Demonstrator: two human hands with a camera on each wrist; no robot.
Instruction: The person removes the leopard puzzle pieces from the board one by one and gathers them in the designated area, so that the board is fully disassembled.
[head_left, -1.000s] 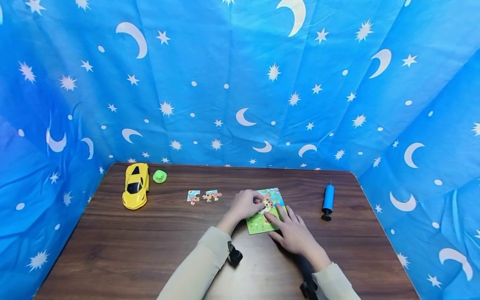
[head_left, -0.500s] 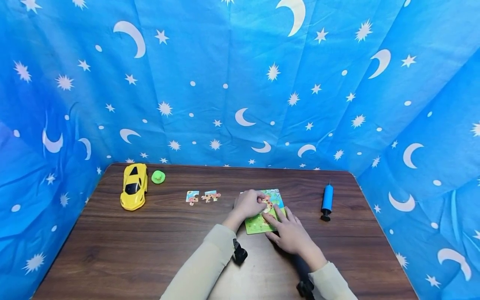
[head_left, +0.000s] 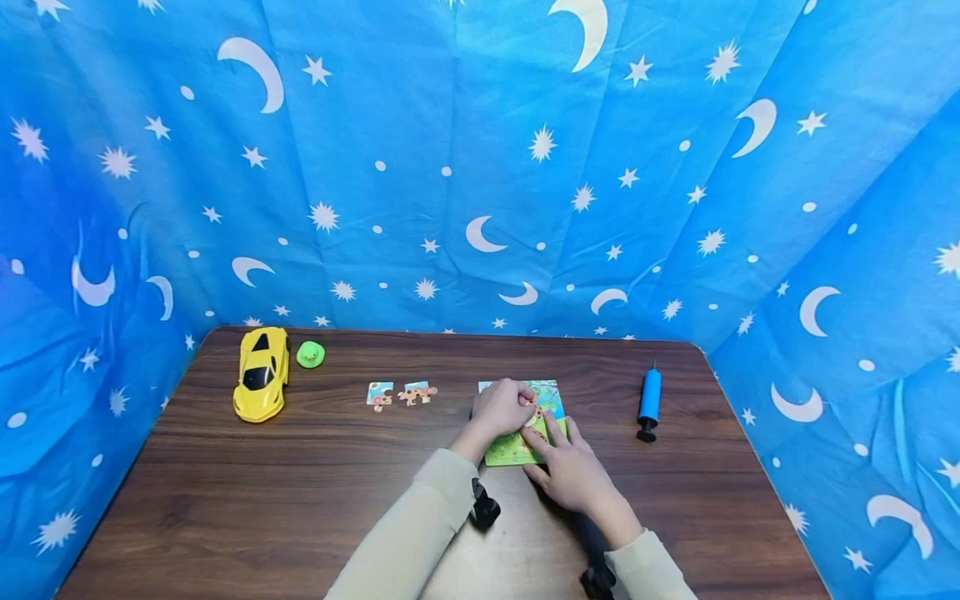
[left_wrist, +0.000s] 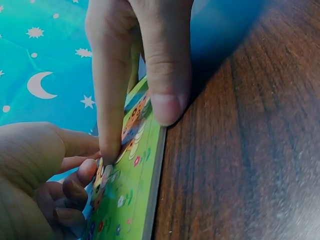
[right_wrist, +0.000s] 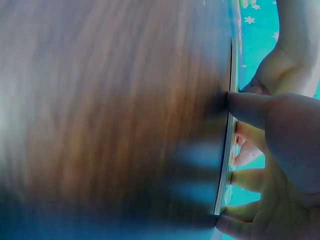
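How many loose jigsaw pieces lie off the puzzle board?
2: one blue and orange jigsaw piece, a similar wider one right of it, both left of the square green puzzle board. Left hand may hide others.

left arm (head_left: 408,529): reaches forward, slanting right | left hand (head_left: 498,411): fingers bent inward, any pinch hidden | right arm (head_left: 649,568): slants left | right hand (head_left: 572,475): nearer the body, fingers extended and spread, thumb apart

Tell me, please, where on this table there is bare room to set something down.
Bare wood lies between the right hand and the blue pump, and at front left, between the yellow car and the left sleeve. Another gap separates the loose puzzle pieces from the left hand. It is crowded at the puzzle board, where both hands work.
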